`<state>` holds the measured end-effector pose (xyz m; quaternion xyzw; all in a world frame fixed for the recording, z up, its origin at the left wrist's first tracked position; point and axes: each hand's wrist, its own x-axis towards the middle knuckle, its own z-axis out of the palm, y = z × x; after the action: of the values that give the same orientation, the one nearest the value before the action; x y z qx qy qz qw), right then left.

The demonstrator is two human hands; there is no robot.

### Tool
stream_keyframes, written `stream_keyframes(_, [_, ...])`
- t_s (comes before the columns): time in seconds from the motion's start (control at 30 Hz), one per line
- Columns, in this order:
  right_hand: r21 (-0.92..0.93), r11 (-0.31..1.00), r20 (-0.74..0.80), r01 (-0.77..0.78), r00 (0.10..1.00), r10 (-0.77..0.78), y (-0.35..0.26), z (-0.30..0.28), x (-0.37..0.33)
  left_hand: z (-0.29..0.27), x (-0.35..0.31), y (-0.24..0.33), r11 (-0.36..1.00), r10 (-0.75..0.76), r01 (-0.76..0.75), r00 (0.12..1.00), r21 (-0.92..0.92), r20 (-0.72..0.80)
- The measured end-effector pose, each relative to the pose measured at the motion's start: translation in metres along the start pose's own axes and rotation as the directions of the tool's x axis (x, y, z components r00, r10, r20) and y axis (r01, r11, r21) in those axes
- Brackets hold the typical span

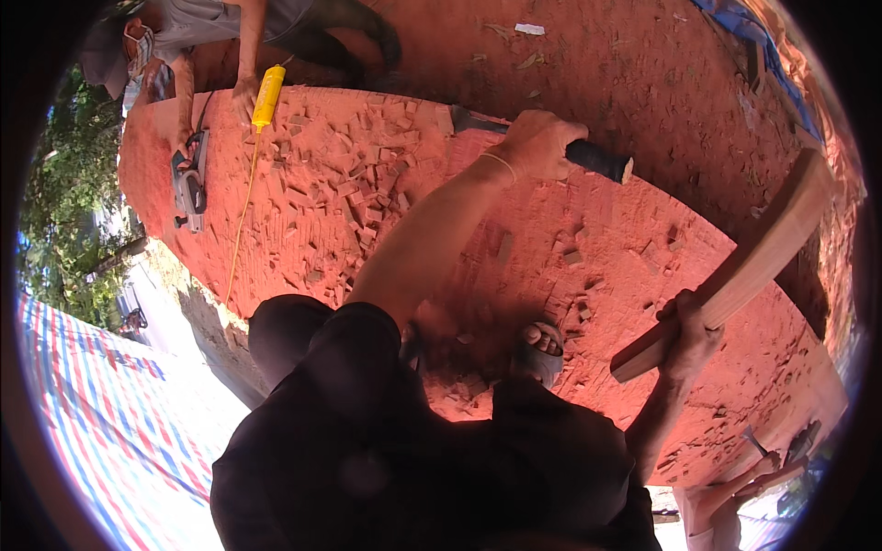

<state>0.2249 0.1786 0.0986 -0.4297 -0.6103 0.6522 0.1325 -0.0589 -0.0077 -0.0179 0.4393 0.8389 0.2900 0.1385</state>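
My left hand (540,147) is closed around a chisel (599,160) with a black-wrapped handle and a pale wooden butt. Its dark blade points left and lies at the far edge of a large reddish wooden slab (514,220); the exact tip is hard to make out. To the right, my right hand (691,335) grips a long, slightly curved wooden club (758,262) near its lower end. The club is raised at a slant, apart from the chisel. Loose wood chips (367,174) are scattered over the slab's rough, notched surface.
At the far left, another person's hands are by a power tool (190,188) and a yellow cylinder (268,95) with a yellow cord. At lower right, another person's arm (735,491) holds a hammer. My foot (542,354) rests on the slab. A striped tarp (110,432) lies left.
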Motion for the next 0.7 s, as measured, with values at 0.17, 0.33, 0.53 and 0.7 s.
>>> stream_keyframes(0.17, [0.290, 0.955, -0.302, 0.066, 0.953, 0.026, -0.024, 0.050, 0.018, 0.002, -0.001, -0.003, 1.000, 0.013, -0.014, 0.999, -0.004, -0.034])
stream_keyframes(0.33, [-0.333, 0.939, 0.134, -0.082, 0.982, 0.134, 0.045, 0.059, 0.001, 0.002, 0.004, 0.003, 0.999, 0.009, -0.008, 1.000, 0.049, -0.022])
stream_keyframes(0.53, [-0.122, 0.974, 0.012, -0.192, 0.981, 0.195, 0.059, -0.028, -0.057, -0.012, -0.018, 0.018, 1.000, 0.006, -0.010, 0.964, -0.016, -0.266])
stream_keyframes(0.7, [-0.092, 0.965, -0.157, -0.244, 0.961, 0.228, 0.046, -0.065, -0.080, 0.005, -0.025, 0.040, 0.994, 0.101, -0.106, 0.988, -0.031, -0.119])
